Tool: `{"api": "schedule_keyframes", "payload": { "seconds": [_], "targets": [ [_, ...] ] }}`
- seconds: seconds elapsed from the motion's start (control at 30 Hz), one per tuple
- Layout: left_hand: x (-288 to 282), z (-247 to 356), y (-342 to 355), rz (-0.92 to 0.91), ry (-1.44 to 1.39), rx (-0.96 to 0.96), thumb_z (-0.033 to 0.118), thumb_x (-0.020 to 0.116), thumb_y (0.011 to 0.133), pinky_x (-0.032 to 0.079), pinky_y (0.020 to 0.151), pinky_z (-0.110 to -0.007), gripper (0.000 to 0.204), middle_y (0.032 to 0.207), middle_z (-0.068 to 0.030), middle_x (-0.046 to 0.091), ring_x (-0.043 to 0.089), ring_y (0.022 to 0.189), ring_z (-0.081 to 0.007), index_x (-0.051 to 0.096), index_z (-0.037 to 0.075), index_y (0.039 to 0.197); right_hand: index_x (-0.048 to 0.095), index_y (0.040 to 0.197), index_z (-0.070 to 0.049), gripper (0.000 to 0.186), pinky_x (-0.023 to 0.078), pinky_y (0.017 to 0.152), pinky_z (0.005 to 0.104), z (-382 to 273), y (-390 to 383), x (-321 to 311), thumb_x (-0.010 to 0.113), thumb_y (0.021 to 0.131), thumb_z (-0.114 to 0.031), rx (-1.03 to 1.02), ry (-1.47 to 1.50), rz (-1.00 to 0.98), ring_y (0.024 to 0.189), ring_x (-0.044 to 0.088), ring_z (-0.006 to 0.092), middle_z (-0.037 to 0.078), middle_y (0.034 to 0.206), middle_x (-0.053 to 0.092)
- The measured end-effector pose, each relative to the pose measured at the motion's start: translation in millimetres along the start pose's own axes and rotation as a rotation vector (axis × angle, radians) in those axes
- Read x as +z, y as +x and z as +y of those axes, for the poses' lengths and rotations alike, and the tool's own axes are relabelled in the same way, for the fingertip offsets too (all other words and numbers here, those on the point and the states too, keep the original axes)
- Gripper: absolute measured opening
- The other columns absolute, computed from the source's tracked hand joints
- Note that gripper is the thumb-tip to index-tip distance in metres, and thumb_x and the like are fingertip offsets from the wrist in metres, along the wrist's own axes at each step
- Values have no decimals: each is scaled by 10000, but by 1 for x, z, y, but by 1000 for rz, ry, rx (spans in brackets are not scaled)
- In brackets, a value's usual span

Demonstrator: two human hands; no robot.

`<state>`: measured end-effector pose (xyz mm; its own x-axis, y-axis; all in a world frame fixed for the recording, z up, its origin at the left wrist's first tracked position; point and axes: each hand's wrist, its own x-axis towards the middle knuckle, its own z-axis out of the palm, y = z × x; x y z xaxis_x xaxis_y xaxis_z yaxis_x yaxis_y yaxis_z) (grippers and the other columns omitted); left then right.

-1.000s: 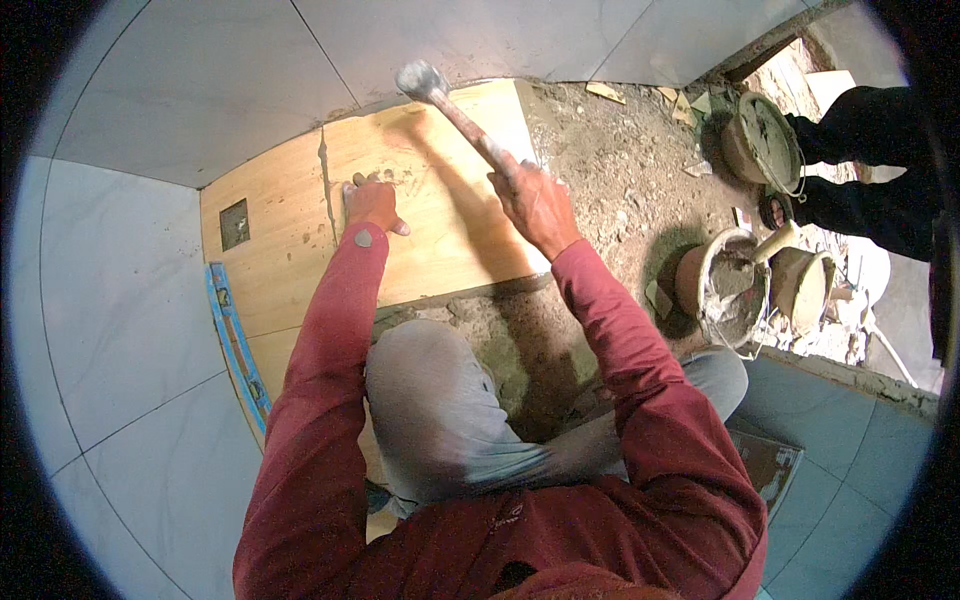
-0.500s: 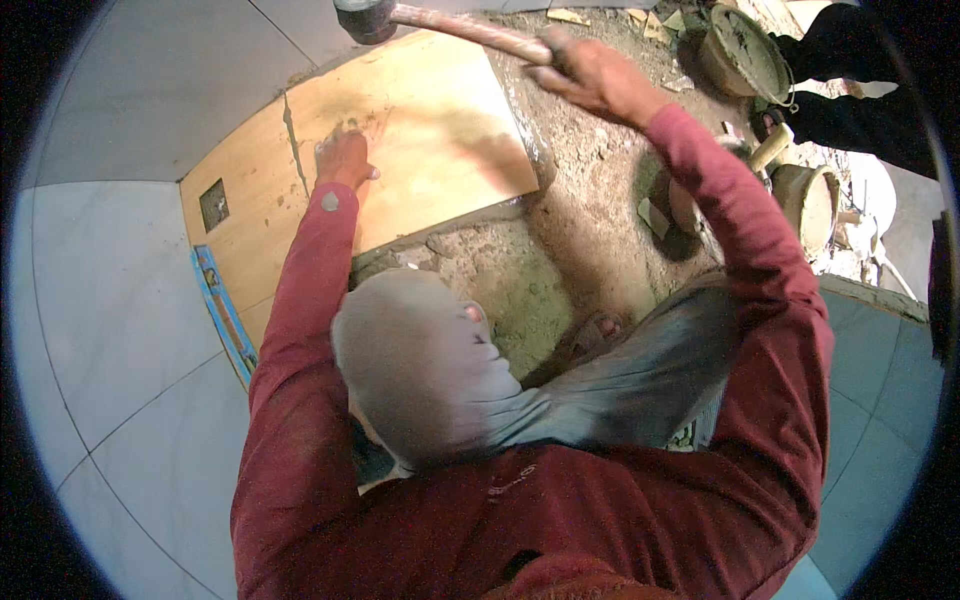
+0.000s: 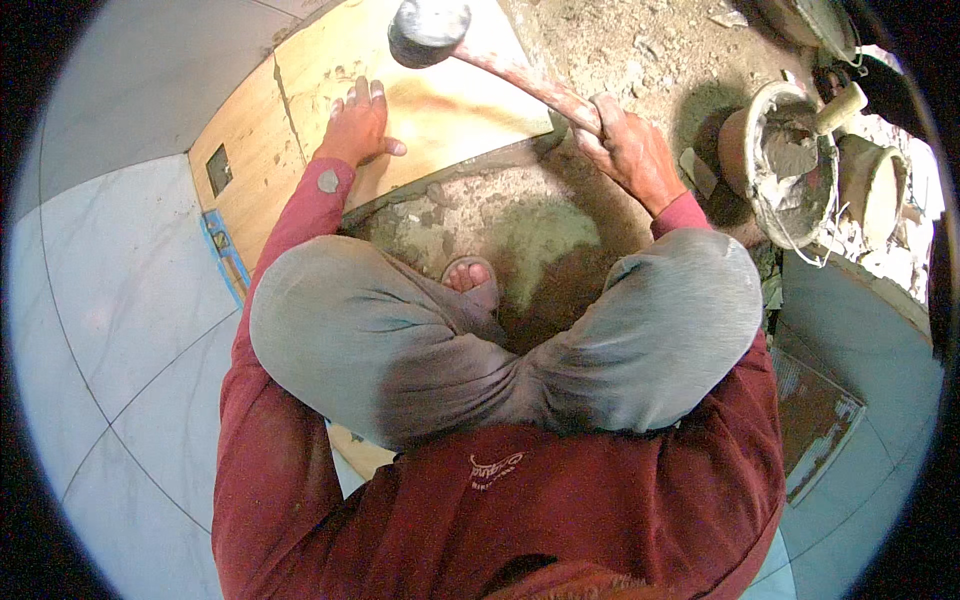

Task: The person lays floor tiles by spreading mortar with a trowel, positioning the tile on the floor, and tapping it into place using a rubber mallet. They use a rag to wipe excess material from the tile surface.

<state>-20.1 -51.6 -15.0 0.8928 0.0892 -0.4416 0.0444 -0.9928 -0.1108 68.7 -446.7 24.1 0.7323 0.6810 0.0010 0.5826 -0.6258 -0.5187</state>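
My left hand (image 3: 357, 128) lies on the tan floor tile (image 3: 440, 130), fingers spread, close to the dark joint line on its left. Wrapped round the wooden handle of a rubber mallet (image 3: 428, 30), my right hand (image 3: 628, 150) is out over the bare mortar bed. The mallet's dark head with its pale worn face is above the tile's far part; whether it touches the tile I cannot tell. A small square hole (image 3: 218, 170) shows in the neighbouring tan tile at the left.
A blue spirit level (image 3: 226, 255) lies along the left tile edge. To the right stand a mortar bucket (image 3: 765, 175) with a wooden-handled trowel (image 3: 835, 110) and another bucket (image 3: 872, 190). A notched board or plate (image 3: 815, 420) lies on grey tiles behind. Rough mortar (image 3: 620, 60) spreads ahead.
The mallet has come down and nearer, its head shifting right over the tile. My right arm has drawn in. My left hand stays on the tile while the view has tilted.
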Motion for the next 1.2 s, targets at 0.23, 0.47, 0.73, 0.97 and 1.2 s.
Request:
{"api": "schedule_keyframes", "payload": {
  "seconds": [0.23, 0.47, 0.73, 0.97, 1.2],
  "targets": [
    [-3, 4, 11, -30, 7, -32, 534, 883, 699, 327, 1195, -596, 1233, 1609, -351, 258, 406, 1445, -478, 239, -53, 1571, 544, 1161, -99, 302, 506, 643, 537, 23, -6, 19, 681, 966, -284, 19, 21, -4, 769, 655, 483, 233, 842, 673],
    [-22, 10, 19, -154, 17, -35, 486, 926, 668, 344, 1210, -544, 1214, 1605, -373, 250, 398, 1446, -491, 305, -77, 1547, 613, 1095, -29, 320, 552, 724, 515, 80, 11, 21, 686, 941, -300, 77, -109, 74, 834, 686, 448, 247, 911, 686],
    [-27, 16, 15, -97, -14, -48, 464, 962, 605, 391, 1187, -513, 1260, 1552, -384, 329, 439, 1410, -494, 321, -149, 1500, 587, 1083, -41, 293, 538, 715, 557, 51, 33, 20, 661, 957, -295, 65, 24, 201, 835, 674, 478, 243, 943, 683],
    [-32, 15, 13, -42, -36, -33, 467, 975, 570, 428, 1145, -506, 1285, 1499, -363, 401, 489, 1357, -492, 325, -142, 1497, 533, 1186, -53, 404, 540, 696, 572, 24, 54, 11, 556, 1037, -428, 85, 40, 136, 826, 681, 489, 269, 884, 693],
    [-15, 8, 4, -38, -18, -49, 491, 967, 561, 427, 1125, -521, 1274, 1475, -393, 401, 510, 1317, -515, 347, -140, 1477, 507, 1211, -85, 373, 534, 658, 580, 1, 66, -22, 537, 1052, -420, 27, -3, 130, 766, 680, 481, 244, 836, 694]
  ]
}}
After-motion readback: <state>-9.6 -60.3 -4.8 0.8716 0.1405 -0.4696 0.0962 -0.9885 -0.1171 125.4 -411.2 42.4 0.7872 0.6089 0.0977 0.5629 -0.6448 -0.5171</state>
